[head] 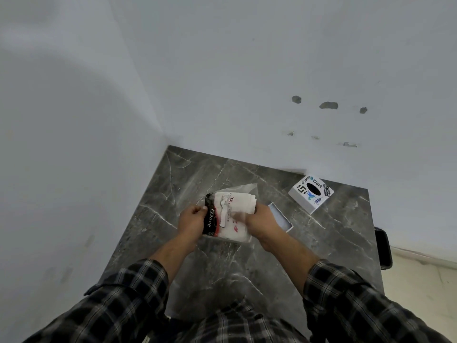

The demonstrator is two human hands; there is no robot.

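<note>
Over the middle of a grey marble table (247, 268) I hold a clear plastic bag (241, 190) that contains folded white cloth (237, 214) with red print and a black "Dove" band (210, 219) along its left side. My left hand (191, 222) pinches the bag's left edge at the black band. My right hand (262, 222) grips the bag's right side, fingers curled over the plastic. The bag's open end points away from me, loose and empty.
A white box (310, 194) covered in stickers, with a dark oval hole on top, stands at the table's back right. A shallow white lid or tray (282, 217) lies just right of my right hand. White walls close the left and back. A dark object (383, 248) sits off the right edge.
</note>
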